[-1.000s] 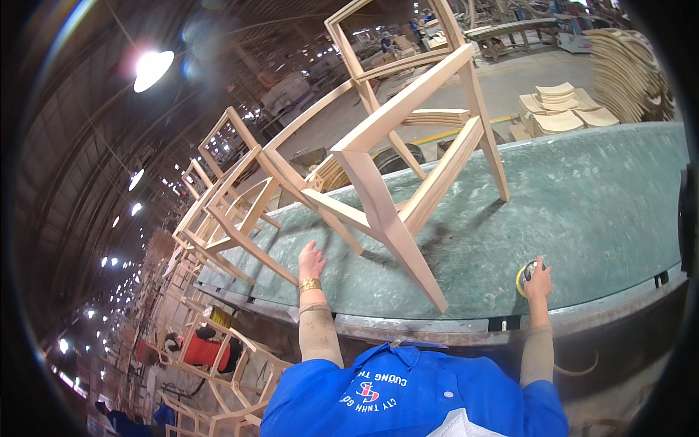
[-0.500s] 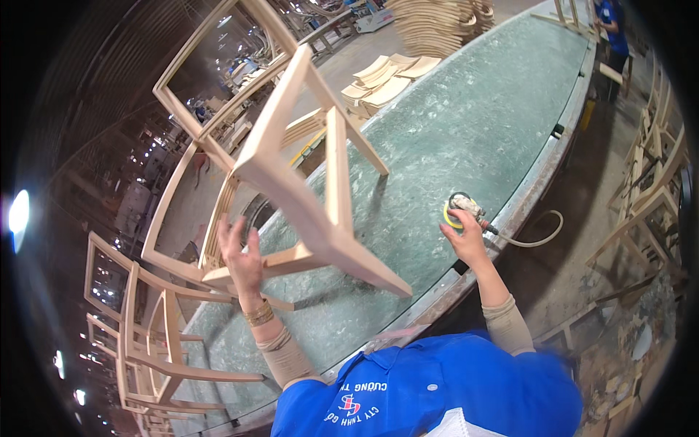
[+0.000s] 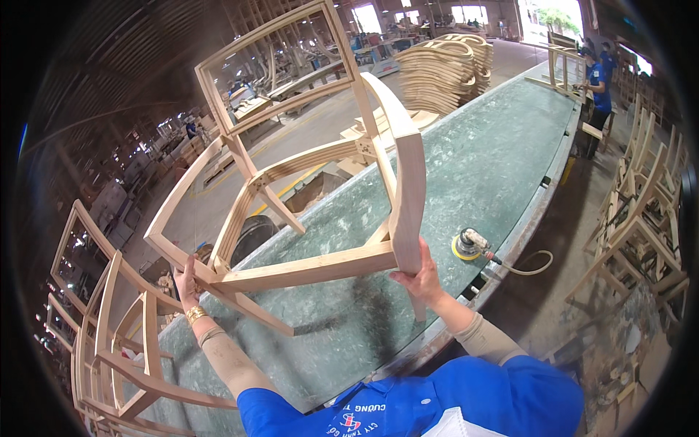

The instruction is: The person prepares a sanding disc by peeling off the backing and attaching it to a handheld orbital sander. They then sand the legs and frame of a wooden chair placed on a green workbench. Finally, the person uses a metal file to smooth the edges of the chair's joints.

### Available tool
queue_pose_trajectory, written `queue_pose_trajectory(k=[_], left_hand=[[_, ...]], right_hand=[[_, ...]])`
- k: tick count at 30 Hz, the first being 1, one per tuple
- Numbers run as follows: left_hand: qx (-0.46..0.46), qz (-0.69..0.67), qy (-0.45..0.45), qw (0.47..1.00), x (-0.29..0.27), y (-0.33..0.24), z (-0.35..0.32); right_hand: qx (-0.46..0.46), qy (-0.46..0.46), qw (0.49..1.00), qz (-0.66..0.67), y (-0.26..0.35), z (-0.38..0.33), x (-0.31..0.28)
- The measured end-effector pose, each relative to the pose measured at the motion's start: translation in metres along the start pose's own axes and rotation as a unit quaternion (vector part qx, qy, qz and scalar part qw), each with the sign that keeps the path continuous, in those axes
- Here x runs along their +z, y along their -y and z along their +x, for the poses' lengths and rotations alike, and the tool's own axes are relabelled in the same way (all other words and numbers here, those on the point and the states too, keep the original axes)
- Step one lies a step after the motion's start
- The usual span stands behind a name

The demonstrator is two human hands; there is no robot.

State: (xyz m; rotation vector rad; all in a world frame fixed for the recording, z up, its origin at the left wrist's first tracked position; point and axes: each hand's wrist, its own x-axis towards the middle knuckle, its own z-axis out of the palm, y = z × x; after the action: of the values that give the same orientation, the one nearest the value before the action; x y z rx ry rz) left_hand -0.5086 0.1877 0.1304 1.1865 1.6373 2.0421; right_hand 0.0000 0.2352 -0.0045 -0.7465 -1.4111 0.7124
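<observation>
Left hand point(image 3: 186, 282): I see it gripping a corner of the bare wooden chair frame point(image 3: 313, 197).
Right hand point(image 3: 421, 278): closed around a leg of the frame.
Frame: lifted over the green workbench point(image 3: 480, 167).
Sander point(image 3: 469, 244): lying on the bench, near my right hand.

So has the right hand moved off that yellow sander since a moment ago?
Yes. The right hand has left the sander, which lies on the green table, and now grips the chair frame.

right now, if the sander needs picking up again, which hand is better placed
Probably the right hand: it grips the chair frame on the side where the sander lies on the table. The left hand holds the far corner.
</observation>
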Motion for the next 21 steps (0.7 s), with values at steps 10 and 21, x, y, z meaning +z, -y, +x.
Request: queue_pose_trajectory(k=[10, 21], left_hand=[[-0.046, -0.153, -0.042, 0.986, 0.005, 0.001, -0.005], [0.199, 0.088, 0.230, 0.949, 0.236, -0.002, -0.226]], right_hand=[[-0.010, -0.044, 0.997, -0.057, -0.011, -0.003, -0.007], [0.018, 0.221, 0.968, -0.113, 0.024, -0.090, 0.023]])
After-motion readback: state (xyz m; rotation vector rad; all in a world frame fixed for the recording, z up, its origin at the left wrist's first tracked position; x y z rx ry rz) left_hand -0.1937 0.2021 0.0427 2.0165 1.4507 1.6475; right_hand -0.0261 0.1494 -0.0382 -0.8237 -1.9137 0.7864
